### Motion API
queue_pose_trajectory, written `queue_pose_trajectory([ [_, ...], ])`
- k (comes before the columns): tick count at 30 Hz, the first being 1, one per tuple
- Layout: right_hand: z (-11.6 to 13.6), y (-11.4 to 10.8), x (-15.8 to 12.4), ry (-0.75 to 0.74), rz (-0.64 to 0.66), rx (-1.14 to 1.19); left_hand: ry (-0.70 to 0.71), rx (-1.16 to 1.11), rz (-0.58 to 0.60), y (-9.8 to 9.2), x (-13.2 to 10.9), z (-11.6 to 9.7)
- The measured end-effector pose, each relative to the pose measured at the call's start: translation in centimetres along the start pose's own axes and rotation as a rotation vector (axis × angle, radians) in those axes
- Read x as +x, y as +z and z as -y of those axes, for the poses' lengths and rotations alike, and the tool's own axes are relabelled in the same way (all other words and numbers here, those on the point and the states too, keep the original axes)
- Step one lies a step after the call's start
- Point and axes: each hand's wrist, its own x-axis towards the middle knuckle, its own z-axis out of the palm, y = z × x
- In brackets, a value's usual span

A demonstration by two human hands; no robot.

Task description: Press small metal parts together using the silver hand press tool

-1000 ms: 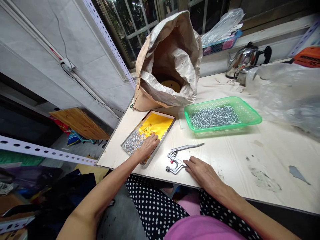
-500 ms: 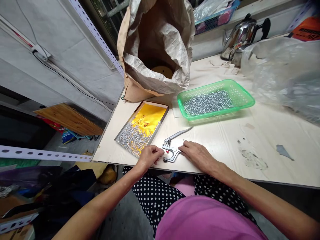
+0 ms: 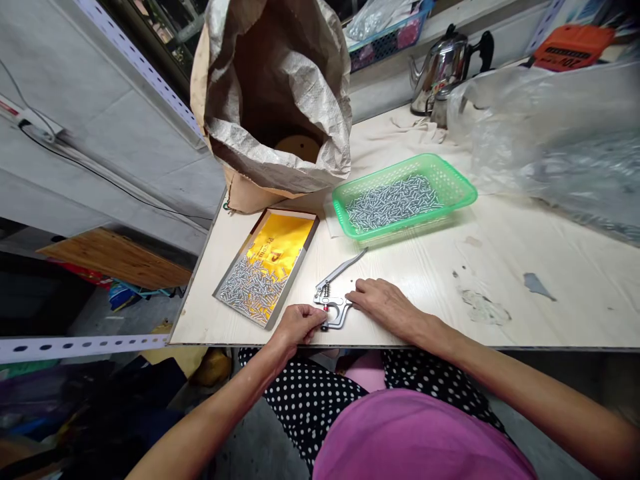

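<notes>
A pair of snap-fastener pliers (image 3: 341, 315) lies near the table's front edge, its long upper lever (image 3: 343, 270) raised away from the frame and a red part showing in the jaw. My right hand (image 3: 383, 307) is closed over the frame's lower handle, which the fingers mostly cover. At the jaw, my left hand (image 3: 299, 325) pinches thumb and finger together; whatever is between them is too small to make out. Left of the pliers sits a shallow box (image 3: 295, 283) with a yellow sheet (image 3: 280, 240) and many small metal pins (image 3: 250, 287).
A green plastic basket (image 3: 453, 203) of small metal pieces (image 3: 395, 202) stands behind the pliers. Farther back are an open paper sack (image 3: 227, 160), a metal kettle (image 3: 440, 70) and an orange object (image 3: 570, 47). Clear plastic bags (image 3: 550, 127) cover the right rear of the table (image 3: 435, 267).
My left hand has moved in to the pliers' jaw, where its fingertips now meet the red part. The right hand stays on the handle. The whole view has shifted slightly.
</notes>
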Motion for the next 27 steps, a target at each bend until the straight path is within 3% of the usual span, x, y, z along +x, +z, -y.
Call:
queue_pose_trajectory([
  [7, -0.2, 0.0, -0.1, -0.012, 0.004, -0.002, -0.067, 0.108, 0.155, -0.6, 0.9, -1.1],
  [17, -0.3, 0.1, -0.3, -0.026, -0.012, 0.018, -0.154, 0.152, 0.236, -0.9, 0.4, -1.8],
  [27, -0.1, 0.7, -1.0, -0.083, -0.106, -0.020, -0.187, -0.076, 0.148, 0.3, -0.6, 0.0],
])
